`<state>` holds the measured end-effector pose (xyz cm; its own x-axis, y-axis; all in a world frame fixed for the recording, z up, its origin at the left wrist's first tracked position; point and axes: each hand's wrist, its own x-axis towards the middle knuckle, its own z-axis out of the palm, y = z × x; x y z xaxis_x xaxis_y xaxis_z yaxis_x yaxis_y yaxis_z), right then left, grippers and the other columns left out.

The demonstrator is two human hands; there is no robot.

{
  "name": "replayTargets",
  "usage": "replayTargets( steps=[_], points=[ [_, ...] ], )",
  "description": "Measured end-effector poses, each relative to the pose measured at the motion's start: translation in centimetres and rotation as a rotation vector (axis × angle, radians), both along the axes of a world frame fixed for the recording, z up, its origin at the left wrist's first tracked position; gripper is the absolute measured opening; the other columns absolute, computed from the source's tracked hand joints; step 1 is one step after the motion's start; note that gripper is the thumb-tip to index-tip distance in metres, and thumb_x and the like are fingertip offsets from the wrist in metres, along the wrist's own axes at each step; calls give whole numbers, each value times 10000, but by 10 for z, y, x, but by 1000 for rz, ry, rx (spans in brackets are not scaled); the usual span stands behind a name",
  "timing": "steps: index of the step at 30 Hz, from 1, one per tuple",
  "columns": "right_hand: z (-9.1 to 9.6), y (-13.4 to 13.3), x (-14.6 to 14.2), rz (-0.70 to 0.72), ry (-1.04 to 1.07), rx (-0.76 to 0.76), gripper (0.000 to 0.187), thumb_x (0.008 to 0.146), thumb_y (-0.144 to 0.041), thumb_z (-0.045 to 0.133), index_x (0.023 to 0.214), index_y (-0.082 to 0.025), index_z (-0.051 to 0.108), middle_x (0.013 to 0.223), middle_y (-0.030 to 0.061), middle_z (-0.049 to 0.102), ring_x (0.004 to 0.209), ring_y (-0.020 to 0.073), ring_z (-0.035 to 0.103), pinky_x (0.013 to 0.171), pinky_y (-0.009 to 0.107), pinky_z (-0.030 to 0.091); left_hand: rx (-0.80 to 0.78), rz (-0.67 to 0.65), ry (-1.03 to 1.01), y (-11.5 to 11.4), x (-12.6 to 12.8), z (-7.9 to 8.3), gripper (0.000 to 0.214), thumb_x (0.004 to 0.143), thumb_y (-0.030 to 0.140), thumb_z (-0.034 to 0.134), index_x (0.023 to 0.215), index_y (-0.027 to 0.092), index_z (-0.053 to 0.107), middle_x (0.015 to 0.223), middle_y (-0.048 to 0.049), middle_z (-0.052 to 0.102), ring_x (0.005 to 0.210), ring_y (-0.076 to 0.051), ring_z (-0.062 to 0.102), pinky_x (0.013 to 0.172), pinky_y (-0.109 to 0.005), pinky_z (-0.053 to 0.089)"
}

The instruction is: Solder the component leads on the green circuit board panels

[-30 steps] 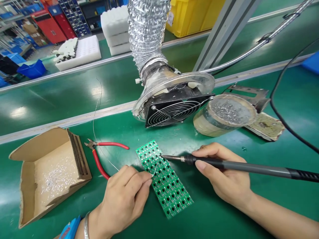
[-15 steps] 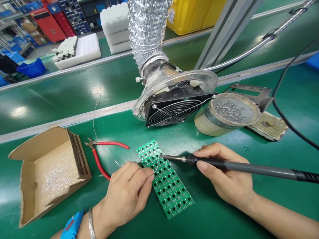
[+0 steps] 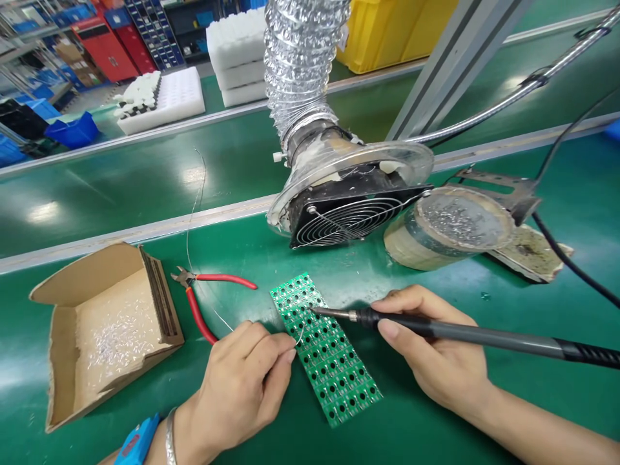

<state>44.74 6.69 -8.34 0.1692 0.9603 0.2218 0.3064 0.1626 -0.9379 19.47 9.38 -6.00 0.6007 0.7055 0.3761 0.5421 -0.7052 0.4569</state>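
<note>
A green circuit board [image 3: 334, 368] with rows of black round holes lies on the green bench, between my two hands. My right hand [image 3: 436, 342] grips a soldering iron [image 3: 465, 334] by its dark handle, and the metal tip touches or hovers just over the board's upper part. Thin solder wire [image 3: 219, 314] is pinched in my left hand [image 3: 247, 387] at the board's left edge. Its short curved end reaches over the board near the iron's tip, while the rest trails back past red-handled cutters [image 3: 196, 310].
A cardboard box [image 3: 109, 336] with small metal clippings stands at left. Above the board hangs a fume extractor fan [image 3: 358, 216] on a silver duct [image 3: 305, 64]. A round tub [image 3: 436, 229] of metal bits and a flat tray [image 3: 530, 252] sit at the right.
The whole view has shifted slightly, so most things appear further right. The iron's tip has moved a little left over the board. Both hands keep their hold.
</note>
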Motion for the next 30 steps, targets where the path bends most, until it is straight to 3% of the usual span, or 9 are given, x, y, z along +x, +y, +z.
replayTargets(
  steps=[12,21,30],
  points=[
    [-3,-1,-1,15,31,-6,87,834,-193,655,881,-265,668,594,-20,588,470,132,494,444,256,399,-6,-10,17,6,5,-7,117,895,126,557,990,176,604,754,-13,601,647,-134,508,577,-265,426],
    [-4,-7,-7,-16,332,-61,96,864,-339,666,897,-250,676,638,-8,558,527,132,457,465,256,362,-23,-1,-4,-1,-2,0,118,886,110,555,969,172,611,724,-6,571,629,-126,487,568,-264,403],
    [0,-2,-15,-13,109,-18,47,847,-274,662,847,-228,671,568,-21,566,463,112,455,420,226,341,-16,11,-8,1,-5,-2,109,888,120,545,954,181,606,708,-1,560,616,-128,473,555,-262,386]
  ],
)
